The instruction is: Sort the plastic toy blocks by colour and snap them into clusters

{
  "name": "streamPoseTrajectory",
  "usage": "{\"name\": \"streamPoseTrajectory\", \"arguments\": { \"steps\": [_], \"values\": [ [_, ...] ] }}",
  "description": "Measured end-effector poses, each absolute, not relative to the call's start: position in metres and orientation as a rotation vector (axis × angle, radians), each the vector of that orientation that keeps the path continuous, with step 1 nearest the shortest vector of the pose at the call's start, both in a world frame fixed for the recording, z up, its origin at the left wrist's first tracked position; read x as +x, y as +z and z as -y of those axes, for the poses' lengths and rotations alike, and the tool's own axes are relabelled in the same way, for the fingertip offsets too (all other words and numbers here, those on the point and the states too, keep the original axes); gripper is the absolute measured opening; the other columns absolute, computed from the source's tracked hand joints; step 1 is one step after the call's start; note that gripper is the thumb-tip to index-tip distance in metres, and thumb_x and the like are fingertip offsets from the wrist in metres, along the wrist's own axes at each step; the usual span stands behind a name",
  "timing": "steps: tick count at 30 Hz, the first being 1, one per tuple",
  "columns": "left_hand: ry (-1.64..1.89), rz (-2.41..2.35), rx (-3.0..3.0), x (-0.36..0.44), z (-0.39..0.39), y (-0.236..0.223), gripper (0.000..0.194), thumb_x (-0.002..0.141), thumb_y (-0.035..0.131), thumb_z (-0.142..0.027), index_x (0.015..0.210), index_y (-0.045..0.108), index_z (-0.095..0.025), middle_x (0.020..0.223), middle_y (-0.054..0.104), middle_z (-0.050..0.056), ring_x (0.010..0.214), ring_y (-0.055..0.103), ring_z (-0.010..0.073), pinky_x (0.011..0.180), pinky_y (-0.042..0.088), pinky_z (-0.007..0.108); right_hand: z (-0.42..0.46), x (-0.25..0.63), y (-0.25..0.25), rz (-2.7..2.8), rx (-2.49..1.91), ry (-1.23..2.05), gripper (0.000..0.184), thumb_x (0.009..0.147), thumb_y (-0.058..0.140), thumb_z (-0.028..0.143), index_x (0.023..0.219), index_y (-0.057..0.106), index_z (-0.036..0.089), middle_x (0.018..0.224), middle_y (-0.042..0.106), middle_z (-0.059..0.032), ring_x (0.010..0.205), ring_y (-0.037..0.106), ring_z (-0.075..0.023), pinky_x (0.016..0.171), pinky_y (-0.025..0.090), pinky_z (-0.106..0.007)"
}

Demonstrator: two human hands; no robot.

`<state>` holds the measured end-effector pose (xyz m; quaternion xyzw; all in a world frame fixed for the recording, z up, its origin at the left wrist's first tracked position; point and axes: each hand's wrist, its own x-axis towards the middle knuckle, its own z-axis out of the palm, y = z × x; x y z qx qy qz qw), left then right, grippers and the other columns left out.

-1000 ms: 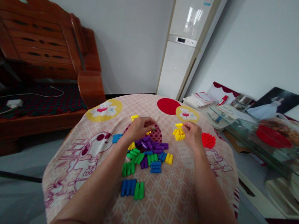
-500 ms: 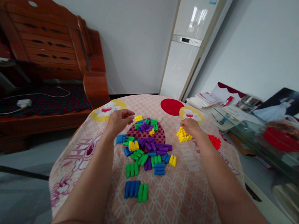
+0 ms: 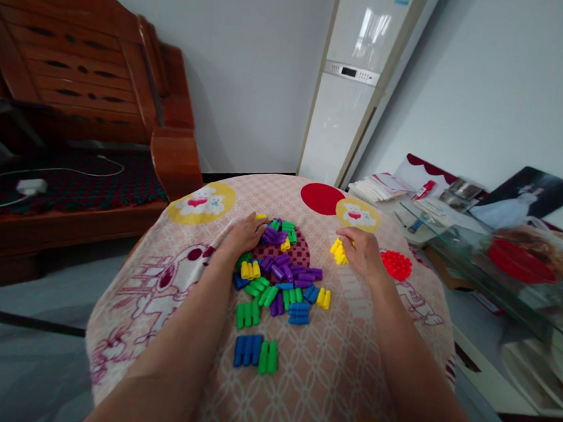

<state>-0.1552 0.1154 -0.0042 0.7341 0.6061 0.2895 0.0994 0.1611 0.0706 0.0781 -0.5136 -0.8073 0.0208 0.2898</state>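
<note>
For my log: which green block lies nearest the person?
The green block beside the nearest blue block, on its right; the other green ones lie farther away.

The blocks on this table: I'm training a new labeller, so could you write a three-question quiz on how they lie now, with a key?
1. True or false: the red cluster lies to the right of the right hand.
2. Lowest in view are blue blocks. What colour are the neighbouring blocks?
a) red
b) green
c) purple
3. Fill in: the right hand's fingers are at the ____ pile.

Key: 1 true; 2 b; 3 yellow.
</note>
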Motion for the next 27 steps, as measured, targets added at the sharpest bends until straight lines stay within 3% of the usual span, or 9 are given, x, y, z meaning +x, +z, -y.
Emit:
{"name": "streamPoseTrajectory", "arguments": {
  "steps": [4,9,14,18,23,27],
  "values": [
    [0.836,-1.788,2.192,-0.157,-0.115,-0.005,0.038,0.092,0.041,-0.029,0.119,0.067,-0.022,0.128,0.065,0.007,0.131,0.05,0.0228,0.114,0.035,0.037,-0.06,0.17,0.074,1.782,-1.359,0.178,0.029,0.084,0.049,0.026,0.097,0.074,0.018,0.09,0.076,-0.006,0.084,0.069,-0.0206,0.079,0.053,-0.029],
    [0.949,-1.81,2.131,-0.159,-0.113,0.001,0.036,0.088,0.044,-0.026,0.109,0.071,-0.016,0.125,0.065,0.012,0.12,0.058,0.0242,0.109,0.042,0.036,-0.059,0.186,0.063,1.383,-1.441,0.192,0.038,0.082,0.047,0.031,0.102,0.072,0.012,0.074,0.073,-0.0074,0.065,0.069,-0.0215,0.065,0.055,-0.031],
    [1.176,-1.814,2.038,-0.156,-0.105,0.019,0.036,0.083,0.048,-0.021,0.111,0.07,-0.013,0.123,0.066,0.013,0.116,0.059,0.0255,0.106,0.044,0.04,-0.053,0.186,0.04,1.27,-1.464,0.157,0.039,0.081,0.045,0.031,0.102,0.071,0.012,0.077,0.074,-0.0092,0.067,0.069,-0.0215,0.064,0.055,-0.03],
    [1.29,-1.671,1.985,-0.136,-0.096,0.032,0.04,0.077,0.053,-0.019,0.114,0.069,-0.014,0.116,0.068,0.011,0.098,0.065,0.0199,0.092,0.052,0.032,-0.051,0.185,0.025,1.264,-1.461,0.144,0.039,0.082,0.045,0.033,0.103,0.071,0.013,0.09,0.075,-0.0116,0.076,0.07,-0.0224,0.071,0.056,-0.031],
    [1.16,-1.684,2.0,-0.099,-0.085,0.036,0.035,0.073,0.058,-0.014,0.104,0.073,-0.016,0.101,0.072,0.008,0.087,0.066,0.0182,0.083,0.052,0.028,-0.052,0.191,0.015,1.21,-1.504,0.125,0.04,0.083,0.042,0.029,0.106,0.07,0.012,0.087,0.075,-0.0132,0.076,0.07,-0.0224,0.073,0.055,-0.032],
    [1.004,-1.808,2.11,-0.086,-0.074,0.045,0.027,0.077,0.061,-0.02,0.101,0.074,-0.016,0.097,0.073,0.008,0.086,0.065,0.02,0.082,0.05,0.029,-0.058,0.194,0.005,1.205,-1.487,0.036,0.038,0.082,0.042,0.029,0.101,0.07,0.012,0.082,0.074,-0.0121,0.071,0.069,-0.0213,0.071,0.054,-0.031]
  ]
}}
